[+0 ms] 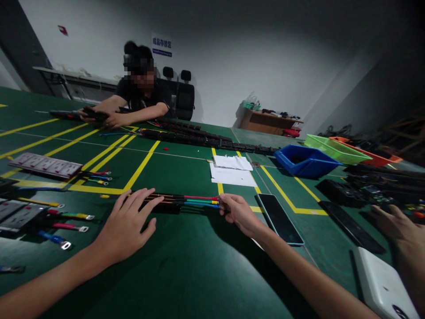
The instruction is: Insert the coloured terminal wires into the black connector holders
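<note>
My left hand lies with spread fingers on a dark strip that has copper-coloured lines along it. Red, green and blue wires run out of the strip's right end. At their tips, my right hand has its fingers pinched around the wire ends, and the fingers partly hide the terminals. To the left are socket strips with wires ending in metal ring lugs.
A phone, white papers, a blue bin and a white device stand around my right arm. Another person handles a dark part across the table. Someone's hand is at the right edge.
</note>
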The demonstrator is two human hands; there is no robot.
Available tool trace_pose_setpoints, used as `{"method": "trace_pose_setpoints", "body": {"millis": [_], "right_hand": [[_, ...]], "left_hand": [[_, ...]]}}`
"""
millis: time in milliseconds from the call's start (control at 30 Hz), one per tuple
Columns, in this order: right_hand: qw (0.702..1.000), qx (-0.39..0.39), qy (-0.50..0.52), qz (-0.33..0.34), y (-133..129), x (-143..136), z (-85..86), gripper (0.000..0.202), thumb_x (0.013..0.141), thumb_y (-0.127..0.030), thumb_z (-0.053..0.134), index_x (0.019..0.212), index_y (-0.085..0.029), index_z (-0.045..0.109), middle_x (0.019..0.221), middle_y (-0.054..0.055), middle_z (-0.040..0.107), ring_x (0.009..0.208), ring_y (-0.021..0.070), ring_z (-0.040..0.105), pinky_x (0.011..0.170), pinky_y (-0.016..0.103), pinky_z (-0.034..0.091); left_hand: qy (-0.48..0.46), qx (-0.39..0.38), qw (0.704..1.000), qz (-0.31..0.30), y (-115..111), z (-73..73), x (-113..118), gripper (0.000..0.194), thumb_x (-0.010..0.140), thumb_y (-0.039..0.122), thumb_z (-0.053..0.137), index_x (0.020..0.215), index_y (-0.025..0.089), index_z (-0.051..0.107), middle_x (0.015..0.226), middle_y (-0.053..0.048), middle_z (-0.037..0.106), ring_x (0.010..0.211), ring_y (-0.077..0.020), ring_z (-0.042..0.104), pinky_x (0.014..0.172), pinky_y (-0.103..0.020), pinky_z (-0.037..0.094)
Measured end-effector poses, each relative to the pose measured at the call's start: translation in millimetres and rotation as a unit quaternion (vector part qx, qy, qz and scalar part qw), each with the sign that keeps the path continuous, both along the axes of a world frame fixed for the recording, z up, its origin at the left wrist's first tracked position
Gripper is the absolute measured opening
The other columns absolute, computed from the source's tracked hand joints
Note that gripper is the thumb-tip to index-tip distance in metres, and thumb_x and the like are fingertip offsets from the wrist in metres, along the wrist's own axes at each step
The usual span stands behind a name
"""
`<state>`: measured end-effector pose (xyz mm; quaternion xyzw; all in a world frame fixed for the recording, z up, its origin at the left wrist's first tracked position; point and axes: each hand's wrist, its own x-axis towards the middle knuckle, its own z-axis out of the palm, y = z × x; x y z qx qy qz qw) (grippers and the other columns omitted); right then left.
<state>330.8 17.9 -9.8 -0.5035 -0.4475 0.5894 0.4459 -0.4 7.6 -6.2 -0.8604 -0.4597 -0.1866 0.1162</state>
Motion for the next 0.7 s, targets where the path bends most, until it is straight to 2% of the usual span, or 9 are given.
{"method": "trace_pose_setpoints", "body": {"millis": [167, 300, 500, 700], "right_hand": [[0.999, -0.018, 0.036, -0.002, -2.4, -3.9, 3.6, 0.046, 0.075, -0.059, 0.074, 0.080, -0.016, 0.060, 0.069, 0.000, 0.053, 0.057, 0.0104, 0.051, 0.036, 0.017, 0.030], [1.000, -0.017, 0.023, -0.012, -3.8, -6.0, 5.8, 0.047, 0.073, -0.060, 0.076, 0.079, -0.015, 0.063, 0.063, -0.001, 0.052, 0.053, 0.0092, 0.046, 0.036, 0.016, 0.027], [0.995, -0.056, 0.081, -0.020, -3.7, -4.1, 8.5, 0.042, 0.069, -0.050, 0.083, 0.078, -0.012, 0.067, 0.069, 0.002, 0.058, 0.051, 0.0058, 0.044, 0.035, 0.014, 0.019], [0.984, -0.095, 0.144, -0.032, -6.5, -7.3, 7.3, 0.039, 0.065, -0.041, 0.087, 0.073, -0.014, 0.059, 0.063, 0.002, 0.059, 0.048, 0.0054, 0.043, 0.036, 0.013, 0.016]], "left_hand": [[-0.003, -0.003, 1.000, -0.004, 0.5, 0.4, -1.0, 0.049, 0.092, 0.043, 0.051, 0.137, 0.025, 0.058, 0.141, -0.013, 0.056, 0.130, -0.0361, 0.050, 0.108, -0.061, 0.035], [-0.009, 0.002, 1.000, -0.012, -0.5, 2.2, -1.2, 0.045, 0.095, 0.043, 0.048, 0.135, 0.026, 0.059, 0.139, -0.012, 0.058, 0.127, -0.0350, 0.052, 0.105, -0.060, 0.037], [-0.037, -0.002, 0.999, 0.004, -1.0, 2.2, 0.2, 0.040, 0.100, 0.040, 0.042, 0.134, 0.028, 0.059, 0.128, -0.009, 0.065, 0.115, -0.0323, 0.059, 0.094, -0.053, 0.041], [-0.050, -0.009, 0.999, 0.010, -0.1, -1.9, -2.4, 0.040, 0.102, 0.039, 0.040, 0.134, 0.027, 0.060, 0.123, -0.009, 0.066, 0.110, -0.0304, 0.060, 0.090, -0.047, 0.041]]}}
